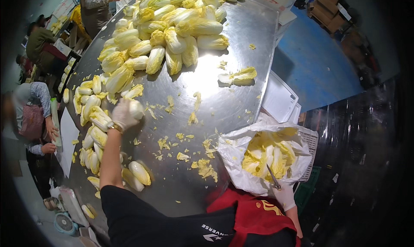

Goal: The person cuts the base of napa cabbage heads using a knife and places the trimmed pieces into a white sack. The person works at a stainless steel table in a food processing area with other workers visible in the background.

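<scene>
My left hand [124, 113], in a pale glove with a watch at the wrist, grips a small napa cabbage [137, 109]; its white end shows past my fingers. This hand is over the steel table [181, 117], beside trimmed cabbage heads [101, 117] on the left. At the lower right my gloved right hand [284, 195] holds a knife [274, 178] with its blade over a white woven sack [234, 156]. Yellow cabbage leaves [268, 153] fill the sack. Larger napa cabbages [174, 40] are heaped at the far side of the table.
Leaf scraps [204, 169] and a loose cabbage leaf piece [239, 75] lie on the steel. A plastic crate [310, 150] stands around the sack. At the left edge a person [35, 114] handles a green-edged strip; another person [95, 11] stands farther back. A fan [65, 223] sits lower left.
</scene>
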`<act>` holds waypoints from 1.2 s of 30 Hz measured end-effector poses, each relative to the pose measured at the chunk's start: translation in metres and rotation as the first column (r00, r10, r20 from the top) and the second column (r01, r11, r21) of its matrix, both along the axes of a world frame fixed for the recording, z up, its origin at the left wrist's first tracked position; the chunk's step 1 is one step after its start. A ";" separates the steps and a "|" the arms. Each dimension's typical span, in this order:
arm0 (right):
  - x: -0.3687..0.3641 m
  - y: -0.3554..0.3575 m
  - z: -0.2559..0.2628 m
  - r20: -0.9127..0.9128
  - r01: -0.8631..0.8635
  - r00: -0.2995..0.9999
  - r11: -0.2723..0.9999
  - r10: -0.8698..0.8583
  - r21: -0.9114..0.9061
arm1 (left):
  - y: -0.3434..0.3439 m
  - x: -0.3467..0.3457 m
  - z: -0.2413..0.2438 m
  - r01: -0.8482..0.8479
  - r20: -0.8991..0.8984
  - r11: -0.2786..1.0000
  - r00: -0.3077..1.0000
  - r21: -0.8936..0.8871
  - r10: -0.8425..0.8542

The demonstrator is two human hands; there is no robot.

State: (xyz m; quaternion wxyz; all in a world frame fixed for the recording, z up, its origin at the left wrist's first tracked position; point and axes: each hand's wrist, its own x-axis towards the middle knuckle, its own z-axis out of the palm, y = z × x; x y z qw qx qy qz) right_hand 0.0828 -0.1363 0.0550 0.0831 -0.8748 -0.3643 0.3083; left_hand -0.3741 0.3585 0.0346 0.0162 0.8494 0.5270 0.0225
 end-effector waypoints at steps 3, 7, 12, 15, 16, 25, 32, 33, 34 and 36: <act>0.001 0.012 0.005 -0.089 0.024 0.996 0.991 -0.012 0.134 | -0.074 0.074 0.021 0.016 0.336 1.000 0.942 -0.026 -0.006; 0.008 0.034 0.020 -0.153 0.036 0.988 0.972 0.000 0.232 | -0.158 0.147 0.050 0.196 0.818 0.875 0.488 -0.443 0.304; 0.031 0.048 0.068 -0.691 0.415 0.717 0.854 -0.096 0.313 | -0.236 0.261 0.082 0.814 0.643 0.496 -0.211 -0.301 0.737; 0.049 0.012 0.006 -0.737 0.502 0.597 0.864 -0.317 0.035 | -0.286 0.337 0.035 0.919 0.391 0.109 0.051 -0.378 0.919; 0.056 -0.002 -0.003 -0.692 0.543 0.619 0.839 -0.371 0.036 | -0.294 0.352 0.027 0.901 0.435 0.072 0.136 -0.429 0.890; 0.062 -0.015 0.067 -0.172 0.130 0.982 0.938 -0.077 0.321 | -0.313 0.386 0.040 0.631 0.740 0.413 0.644 -0.657 0.192; 0.053 -0.006 0.064 -0.237 0.003 0.967 0.927 0.094 0.376 | -0.324 0.386 0.046 0.620 0.704 0.502 0.710 -0.603 -0.031; 0.053 -0.007 0.062 -0.251 -0.016 0.961 0.928 0.117 0.372 | -0.325 0.384 0.047 0.624 0.708 0.494 0.706 -0.605 -0.024; 0.053 -0.007 0.059 -0.266 -0.034 0.954 0.929 0.141 0.368 | -0.326 0.384 0.049 0.632 0.706 0.477 0.708 -0.610 -0.036; 0.054 -0.006 0.052 -0.309 -0.034 0.939 0.936 0.149 0.349 | -0.327 0.383 0.053 0.648 0.702 0.445 0.709 -0.618 -0.057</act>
